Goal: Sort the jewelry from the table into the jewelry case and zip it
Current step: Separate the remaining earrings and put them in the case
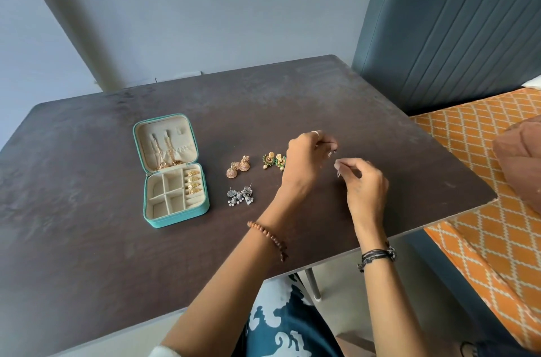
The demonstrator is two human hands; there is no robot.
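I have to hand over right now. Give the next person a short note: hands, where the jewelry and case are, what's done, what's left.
Left hand: fingers pinching a small silvery piece, too small to identify.
Right hand: fingers pinching another small piece close beside it, above the table.
Jewelry case: open, unzipped, left of the hands.
Done: gold chains hang in the lid; gold rings sit in the roll slots.
Left: rose-gold dome earrings, green-gold earrings and silver pearl earrings lie on the table between case and hands. Four square compartments look empty. Stow everything, close the lid, zip.
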